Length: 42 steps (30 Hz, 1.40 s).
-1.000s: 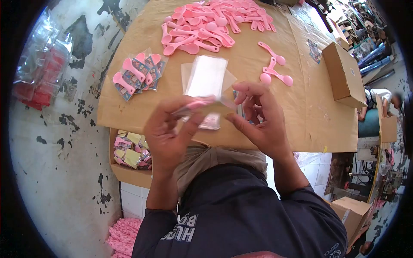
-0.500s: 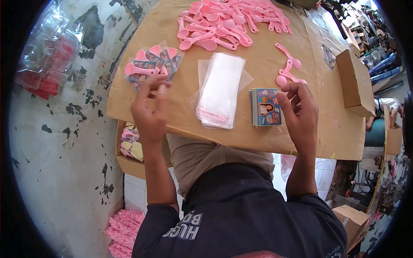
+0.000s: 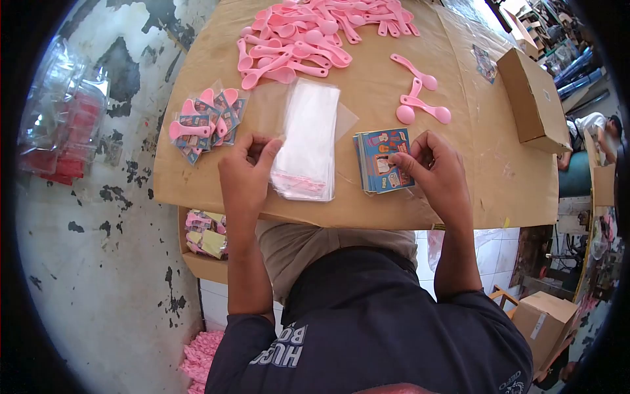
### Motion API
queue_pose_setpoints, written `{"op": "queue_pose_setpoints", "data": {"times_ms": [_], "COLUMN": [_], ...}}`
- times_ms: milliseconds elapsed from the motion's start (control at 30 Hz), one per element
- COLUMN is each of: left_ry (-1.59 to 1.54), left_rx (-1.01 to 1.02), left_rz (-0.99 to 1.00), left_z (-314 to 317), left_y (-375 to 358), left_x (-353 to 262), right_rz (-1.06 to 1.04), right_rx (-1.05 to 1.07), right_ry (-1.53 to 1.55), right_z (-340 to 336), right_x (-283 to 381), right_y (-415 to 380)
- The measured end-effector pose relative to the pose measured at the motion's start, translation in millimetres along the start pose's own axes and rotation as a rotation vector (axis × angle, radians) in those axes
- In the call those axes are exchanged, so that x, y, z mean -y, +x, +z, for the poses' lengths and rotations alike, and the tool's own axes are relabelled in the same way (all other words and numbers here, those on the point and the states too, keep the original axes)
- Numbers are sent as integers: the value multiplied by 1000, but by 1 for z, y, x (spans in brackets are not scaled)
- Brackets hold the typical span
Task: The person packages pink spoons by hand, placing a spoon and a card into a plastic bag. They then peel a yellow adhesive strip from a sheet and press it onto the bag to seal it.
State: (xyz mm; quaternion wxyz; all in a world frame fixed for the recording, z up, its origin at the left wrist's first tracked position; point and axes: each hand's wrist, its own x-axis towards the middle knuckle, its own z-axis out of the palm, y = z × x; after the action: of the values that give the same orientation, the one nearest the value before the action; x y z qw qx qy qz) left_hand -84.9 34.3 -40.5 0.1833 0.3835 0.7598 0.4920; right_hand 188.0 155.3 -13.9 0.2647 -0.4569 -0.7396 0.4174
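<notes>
My left hand point(image 3: 248, 172) is at the left edge of a stack of clear plastic bags point(image 3: 307, 138), thumb and fingertips pinched together at that edge. My right hand point(image 3: 438, 172) has its thumb on the top of a stack of printed blue cards point(image 3: 384, 157), with the fingers curled at the right edge, pinching a card. Left of the bags lies a pile of filled packets point(image 3: 205, 125), each with a pink spoon and a card. Three loose pink spoons point(image 3: 420, 98) lie beyond the cards.
A big heap of pink spoons point(image 3: 308, 39) covers the far side of the table point(image 3: 367, 213). At the right stands a cardboard box point(image 3: 535, 98), near a single packet point(image 3: 484, 64). An open carton of packets point(image 3: 207, 253) is below the left edge. Another person point(image 3: 590, 131) sits far right.
My left hand has moved from beside the packet pile to the edge of the bags, its fingers closing. My right thumb has come onto the top card. The whole view has shifted slightly.
</notes>
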Motion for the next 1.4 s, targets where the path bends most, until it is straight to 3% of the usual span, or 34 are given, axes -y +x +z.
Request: {"op": "queue_pose_setpoints", "data": {"times_ms": [100,167,233,300,367,467,533,567,633,667,733,1067,1133,1267,1400], "left_ry": [-49,-63,43,-6,-58,-241,-613,-617,-996,-996,-1146,-1189,-1186,-1212,-1177], "left_rx": [-42,-51,-83,-106,-127,-227,-173,-177,-25,-35,-16,4,41,64,97], "left_rz": [23,42,264,227,193,141,167,168,128,130,-92,39,-9,-24,-2], "left_z": [-2,-4,-6,-6,-6,-6,-7,-7,-9,-11,-16,-12,-10,-1,4], "left_y": [-2,-2,-1,-4,-7,-14,-18,-20,-25,-27,-32,-40,-42,-46,-48], "left_x": [8,13,15,18,17,12,18,18,6,-3,-18,-10,-23,-29,-30], "right_rz": [1,-77,-84,-92,-266,-226,-211,-194,-223,-219,-194,-158,-63,-76,-145], "right_rx": [-33,-79,-101,-124,-269,-147,-123,-93,-6,19,30,186,305,258,248], "right_ry": [37,-94,-62,-31,306,531,563,599,591,525,483,323,522,658,411], "right_z": [0,0,0,4,12,9,20,23,26,30,38,43,41,50,46], "right_x": [0,-5,0,2,-1,24,37,42,46,49,50,53,59,55,59], "right_y": [1,2,1,1,3,-9,-16,-18,-22,-23,-23,-30,-30,-30,-35]}}
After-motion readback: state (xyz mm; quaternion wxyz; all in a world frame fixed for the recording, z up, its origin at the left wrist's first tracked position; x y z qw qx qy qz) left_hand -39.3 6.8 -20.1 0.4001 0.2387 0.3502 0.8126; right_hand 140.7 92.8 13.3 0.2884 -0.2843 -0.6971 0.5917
